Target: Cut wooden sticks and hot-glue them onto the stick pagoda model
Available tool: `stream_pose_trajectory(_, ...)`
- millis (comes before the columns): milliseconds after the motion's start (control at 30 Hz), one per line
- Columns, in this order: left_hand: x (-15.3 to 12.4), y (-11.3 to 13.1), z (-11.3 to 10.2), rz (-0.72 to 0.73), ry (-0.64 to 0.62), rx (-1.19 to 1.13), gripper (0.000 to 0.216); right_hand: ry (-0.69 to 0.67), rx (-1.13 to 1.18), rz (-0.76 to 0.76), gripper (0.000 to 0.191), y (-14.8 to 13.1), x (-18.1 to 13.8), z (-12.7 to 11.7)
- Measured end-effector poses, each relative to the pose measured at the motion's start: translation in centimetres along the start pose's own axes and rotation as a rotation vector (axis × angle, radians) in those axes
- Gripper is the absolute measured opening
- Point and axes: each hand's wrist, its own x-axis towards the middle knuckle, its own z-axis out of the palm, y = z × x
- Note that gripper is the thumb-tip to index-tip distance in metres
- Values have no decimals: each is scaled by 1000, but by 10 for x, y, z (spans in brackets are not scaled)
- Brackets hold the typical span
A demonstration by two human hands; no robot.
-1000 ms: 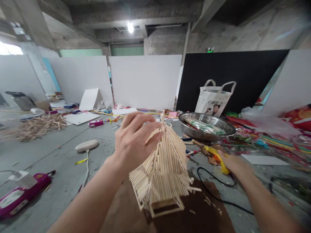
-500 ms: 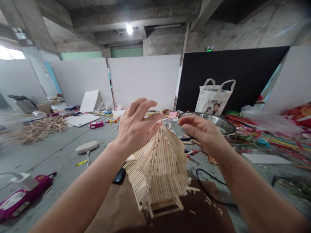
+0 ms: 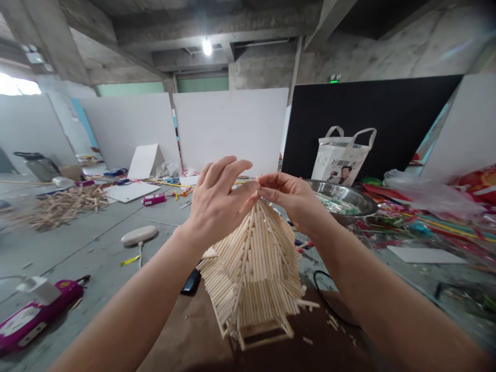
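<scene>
A model pavilion roof (image 3: 265, 248) built of thin pale wooden sticks stands in front of me, its pointed top upward. My left hand (image 3: 219, 199) is at the peak from the left; its thumb and index finger pinch the tip while the other fingers stretch out above. From the right, my right hand (image 3: 294, 199) has thumb and forefinger closed at the same tip, touching my left fingertips. The small stick end between the fingers is mostly hidden. Beneath the model lies a brown sheet (image 3: 182, 330).
A metal bowl (image 3: 364, 204) and a white tote bag (image 3: 343, 155) stand behind on the right. Loose sticks (image 3: 70, 204) are heaped at left, near a purple power strip (image 3: 50, 310). A black phone (image 3: 191, 281) lies beside the model, and a cable (image 3: 329, 305) curls at right.
My right hand has moved left and inward to the peak, its fingertips now closed there. My left hand has stayed nearly still at the tip.
</scene>
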Motion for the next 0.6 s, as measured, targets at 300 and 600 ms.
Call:
stream_pose_trajectory(300,-1,-1,1,-14,-2,-29,13,19,-15,-3,17,-2,0,1)
stream_pose_trajectory(600,0,-1,2,-6,-5,-17,11,68,10,18,23,-3,-1,4)
